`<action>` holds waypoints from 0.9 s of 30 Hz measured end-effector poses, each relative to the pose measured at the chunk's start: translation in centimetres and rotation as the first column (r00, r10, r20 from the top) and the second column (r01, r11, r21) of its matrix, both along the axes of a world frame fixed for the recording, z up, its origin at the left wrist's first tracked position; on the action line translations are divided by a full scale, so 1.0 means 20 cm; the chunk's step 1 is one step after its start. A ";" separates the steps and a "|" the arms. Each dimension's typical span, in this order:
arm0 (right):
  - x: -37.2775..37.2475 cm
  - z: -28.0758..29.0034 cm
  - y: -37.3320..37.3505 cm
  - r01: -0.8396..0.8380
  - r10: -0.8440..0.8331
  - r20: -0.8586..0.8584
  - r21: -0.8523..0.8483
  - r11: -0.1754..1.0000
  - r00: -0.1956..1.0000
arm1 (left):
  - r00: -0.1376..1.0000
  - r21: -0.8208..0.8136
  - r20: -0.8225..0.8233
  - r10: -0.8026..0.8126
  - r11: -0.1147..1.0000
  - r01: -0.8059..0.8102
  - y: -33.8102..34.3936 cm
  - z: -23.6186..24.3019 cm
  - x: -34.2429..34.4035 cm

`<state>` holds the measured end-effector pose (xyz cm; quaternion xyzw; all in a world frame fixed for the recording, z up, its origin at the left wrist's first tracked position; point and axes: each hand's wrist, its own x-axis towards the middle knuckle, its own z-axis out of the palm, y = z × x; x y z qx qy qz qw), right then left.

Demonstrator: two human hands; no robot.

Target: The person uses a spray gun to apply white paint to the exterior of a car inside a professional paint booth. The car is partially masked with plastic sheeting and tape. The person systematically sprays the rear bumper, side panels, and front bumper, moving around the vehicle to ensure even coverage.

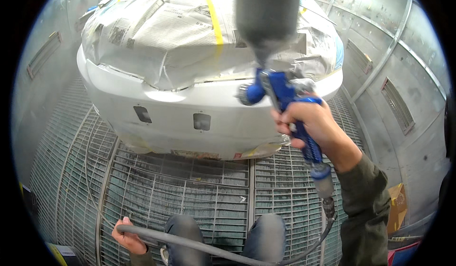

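My right hand (308,123) is wrapped round the handle of a blue spray gun (285,93), with a grey paint cup (268,17) on top. The gun's nozzle points left, in front of a white car bumper (175,109). From the foot of the handle runs a grey air hose (204,249), which sweeps low across my knees. Down at the lower left, my left hand (128,237) is closed round that hose. Two dark cut-outs show in the bumper, and part of its right side is hidden behind the gun and my hand.
Above the bumper, newspaper masking (166,33) with yellow tape covers the car. Metal floor grating (185,185) lies underfoot. Grey booth walls (380,43) with vents stand at both sides. A cardboard box (397,206) sits at the lower right, and a thin cable crosses the grating at left.
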<state>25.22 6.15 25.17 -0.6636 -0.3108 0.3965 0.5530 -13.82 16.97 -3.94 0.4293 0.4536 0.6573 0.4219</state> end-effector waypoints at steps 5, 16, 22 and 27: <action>-0.09 0.17 0.34 -0.164 0.162 0.021 0.068 0.984 0.986 | 0.997 -0.005 0.073 0.033 0.999 -0.032 -0.04 0.01 -0.15; 0.50 0.32 -0.01 0.000 0.015 0.191 -0.078 0.997 0.982 | 0.978 -0.036 -0.204 -0.044 0.999 0.038 -0.36 0.09 -0.16; 0.94 0.32 -0.44 0.149 -0.134 0.208 -0.056 0.987 0.969 | 0.923 -0.017 -0.380 -0.067 0.998 0.065 -0.52 0.19 0.07; 1.30 0.28 -0.68 0.267 -0.251 0.233 -0.038 0.963 0.939 | 0.817 0.086 -0.575 -0.036 0.991 0.103 -0.63 0.26 0.17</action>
